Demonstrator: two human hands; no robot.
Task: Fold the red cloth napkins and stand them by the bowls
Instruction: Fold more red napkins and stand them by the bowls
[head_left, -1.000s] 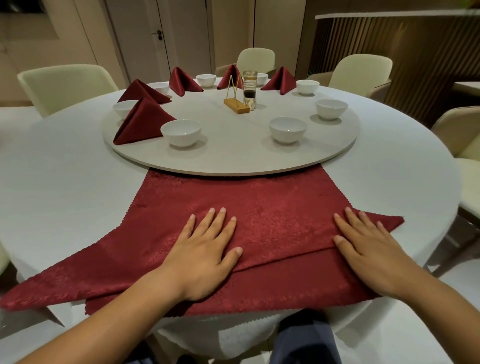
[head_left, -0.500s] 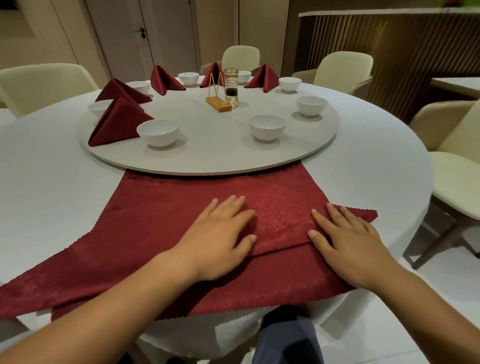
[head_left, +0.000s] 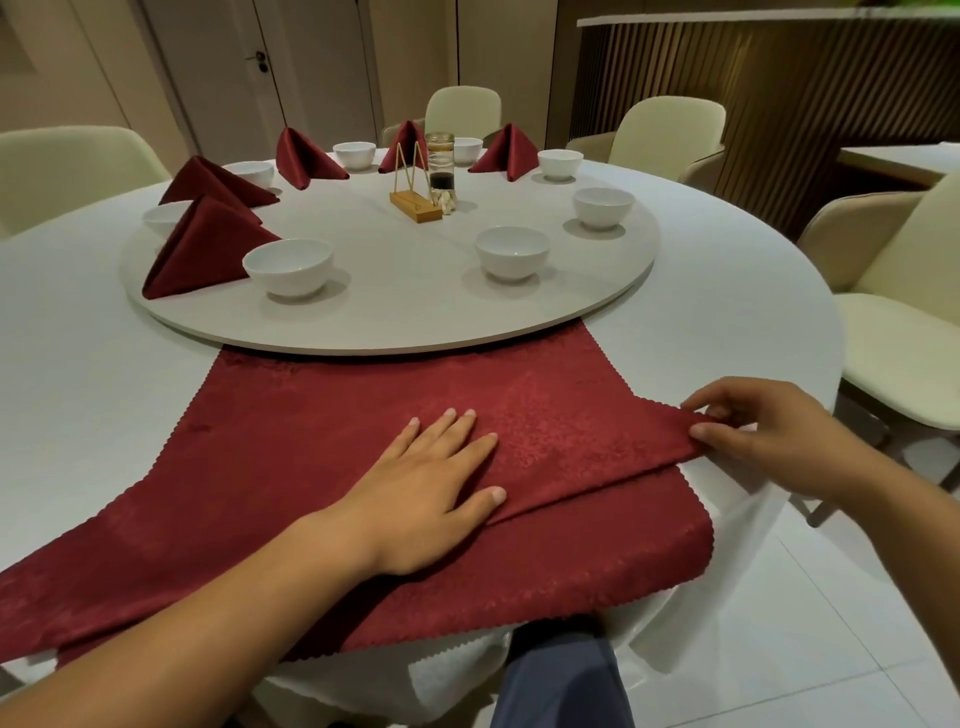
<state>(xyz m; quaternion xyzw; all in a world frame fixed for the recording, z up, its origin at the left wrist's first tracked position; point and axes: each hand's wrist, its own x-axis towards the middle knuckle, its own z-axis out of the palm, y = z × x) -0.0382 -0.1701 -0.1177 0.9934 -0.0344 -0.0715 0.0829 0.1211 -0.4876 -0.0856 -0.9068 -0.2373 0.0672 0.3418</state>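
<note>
Two hands work one red napkin (head_left: 322, 457): the right hand (head_left: 779, 441) pinches the pointed right corner of the upper layer between thumb and curled fingers (head_left: 714, 399), with the point raised slightly off the table (head_left: 78, 374). The left hand (head_left: 421, 499) lies flat, fingers straight and together, pressing the cloth near its middle, where the diagonal edge of the upper layer passes beneath the thumb. The napkin is spread across the near side of the table. Its front border hangs over the edge, and its far border meets the rim of the turntable (head_left: 395, 332); whether it runs underneath cannot be told. On the turntable, five folded napkins (head_left: 205, 249) stand beside white bowls (head_left: 288, 265), around a wooden stand (head_left: 415, 205) and a glass jar (head_left: 440, 161). The nearest bowl on the right (head_left: 511, 252) and the one behind it (head_left: 602, 207) have no napkin yet. The step in hand appears to be folding the right point across. Likely faults are three. If the flat palm gives way, the whole cloth will slide with the pull and the crease will skew. A border caught at the turntable rim would drag and wrinkle. The overhanging front could also pull the layers out of line.
</note>
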